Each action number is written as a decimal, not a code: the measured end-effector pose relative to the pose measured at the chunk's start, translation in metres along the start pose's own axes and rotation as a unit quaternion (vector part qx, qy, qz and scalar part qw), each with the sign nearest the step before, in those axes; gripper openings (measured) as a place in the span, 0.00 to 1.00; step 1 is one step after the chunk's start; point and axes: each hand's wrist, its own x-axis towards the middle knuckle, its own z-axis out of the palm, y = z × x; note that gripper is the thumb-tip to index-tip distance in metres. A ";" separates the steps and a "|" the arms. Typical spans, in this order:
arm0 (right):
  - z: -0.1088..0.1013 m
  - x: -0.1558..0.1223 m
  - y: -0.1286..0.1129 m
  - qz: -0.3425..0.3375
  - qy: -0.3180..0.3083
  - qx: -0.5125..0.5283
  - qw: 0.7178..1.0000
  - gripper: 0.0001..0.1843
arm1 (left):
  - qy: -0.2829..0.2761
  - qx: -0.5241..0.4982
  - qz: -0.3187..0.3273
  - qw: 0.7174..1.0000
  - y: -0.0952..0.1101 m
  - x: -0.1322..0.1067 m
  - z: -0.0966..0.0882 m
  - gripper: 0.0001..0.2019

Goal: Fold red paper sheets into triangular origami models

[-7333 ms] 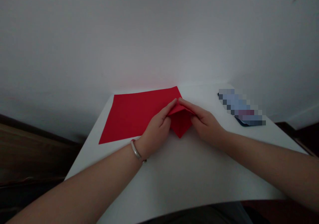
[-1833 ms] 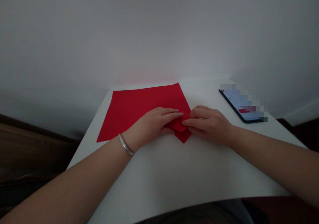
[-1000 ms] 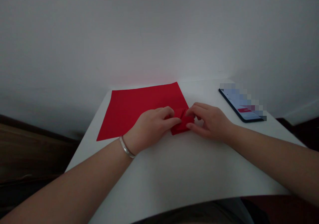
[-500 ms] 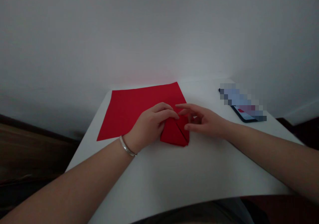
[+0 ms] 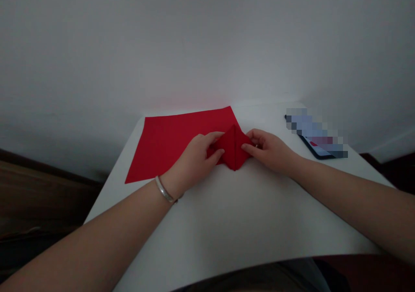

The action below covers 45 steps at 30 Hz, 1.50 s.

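Observation:
A piece of folded red paper (image 5: 229, 147) is held up between my two hands, with a crease or seam running down its middle and a point at the top. My left hand (image 5: 197, 158) pinches its left side, thumb in front and fingers behind. On the other side, my right hand (image 5: 267, 149) grips the right edge with the thumb on the front face. The fingertips behind the paper are partly hidden. Behind and to the left, a large flat sheet of red paper (image 5: 171, 140) lies on the white table (image 5: 207, 235).
A phone (image 5: 319, 142) with its screen lit and partly blurred lies at the table's right side. The table's far edge meets a pale wall (image 5: 207, 45). Brown wooden furniture (image 5: 39, 188) stands at the lower left, beyond the table edge.
The folded paper has been lifted and turned, so its point now faces up. My right hand, earlier loose beside it, now grips its right edge; my left hand has shifted to its left side.

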 end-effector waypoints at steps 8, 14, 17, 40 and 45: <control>0.008 -0.001 -0.009 -0.026 0.007 -0.175 0.984 0.33 | -0.033 -0.001 -0.033 0.999 -0.005 0.002 0.009 0.28; 0.008 0.000 -0.008 -0.074 0.034 -0.256 0.963 0.35 | -0.038 0.085 -0.005 0.996 -0.006 0.000 0.010 0.31; 0.007 0.001 -0.008 -0.062 0.030 -0.240 0.968 0.23 | -0.036 0.100 0.009 0.994 -0.007 -0.001 0.010 0.30; 0.006 0.014 -0.005 -0.058 -0.010 -0.232 0.971 0.10 | -0.051 0.168 0.011 0.984 -0.003 -0.006 0.006 0.25; 0.007 0.014 -0.005 -0.082 -0.020 -0.269 0.959 0.08 | -0.043 0.166 0.011 0.985 -0.004 -0.006 0.005 0.23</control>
